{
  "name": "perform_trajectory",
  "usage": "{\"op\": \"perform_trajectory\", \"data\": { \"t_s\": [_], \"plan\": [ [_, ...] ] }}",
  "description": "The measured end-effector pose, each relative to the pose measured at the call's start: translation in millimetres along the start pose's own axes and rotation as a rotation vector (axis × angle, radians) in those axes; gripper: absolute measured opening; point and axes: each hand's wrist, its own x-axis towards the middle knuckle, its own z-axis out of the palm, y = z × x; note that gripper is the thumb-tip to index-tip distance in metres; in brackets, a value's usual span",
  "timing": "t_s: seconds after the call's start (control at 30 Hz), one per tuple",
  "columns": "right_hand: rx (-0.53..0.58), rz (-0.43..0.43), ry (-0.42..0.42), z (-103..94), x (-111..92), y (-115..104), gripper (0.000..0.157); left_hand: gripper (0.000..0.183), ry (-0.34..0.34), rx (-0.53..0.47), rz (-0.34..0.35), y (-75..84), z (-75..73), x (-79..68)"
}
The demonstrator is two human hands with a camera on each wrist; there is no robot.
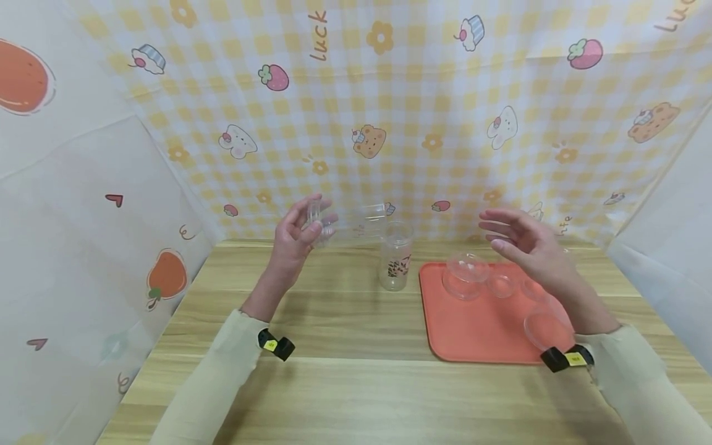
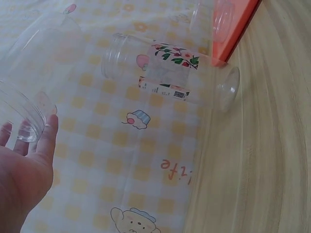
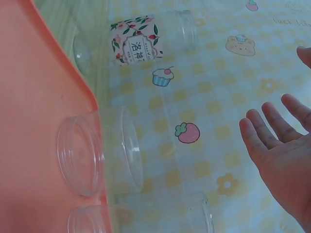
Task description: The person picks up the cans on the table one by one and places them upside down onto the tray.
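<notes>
My left hand (image 1: 295,232) grips a clear plastic jar (image 1: 371,212) by its threaded mouth end, fingers and thumb around it. The jar lies sideways in the air, its base toward the right. In the left wrist view, the jar's rim (image 2: 29,131) sits against the fingers. Upright on the table, just right of and below the held jar, stands another clear jar (image 1: 395,269) with a floral label. My right hand (image 1: 523,241) is raised over the back of the orange tray (image 1: 461,340), fingers spread and holding nothing.
Several clear, unlabelled containers stand on the tray, among them a wide one (image 1: 466,278) at its back left and another (image 1: 545,327) near my right wrist. A yellow checked cloth (image 1: 334,111) hangs behind the wooden table (image 1: 356,395), with white sheets at both sides.
</notes>
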Motion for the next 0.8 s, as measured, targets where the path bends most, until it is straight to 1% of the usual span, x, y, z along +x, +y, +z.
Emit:
{"op": "perform_trajectory", "data": {
  "t_s": [0.2, 0.3, 0.4, 0.43, 0.63, 0.8],
  "plan": [
    [0.008, -0.002, -0.005, 4.0, 3, 2, 0.049, 0.057, -0.006, 0.034, -0.016, -2.9, -0.4, 0.2],
    [0.021, -0.007, -0.020, 5.1, 4, 3, 0.049, 0.064, -0.009, 0.047, -0.020, -4.1, 0.1, 0.9],
    [0.024, -0.004, -0.031, 6.2, 6, 4, 0.049, 0.075, -0.010, 0.048, -0.020, -4.5, 1.0, 1.7],
    [0.025, -0.003, -0.036, 6.4, 7, 4, 0.050, 0.076, -0.012, 0.045, -0.018, -4.5, 1.3, 1.9],
    [0.021, 0.017, -0.051, 7.7, 10, 6, 0.049, 0.069, -0.011, 0.002, -0.016, -4.4, 2.8, 2.4],
    [0.030, 0.012, -0.059, 9.8, 12, 8, 0.049, 0.069, -0.025, 0.001, -0.015, -4.9, 5.3, 4.0]
  ]
}}
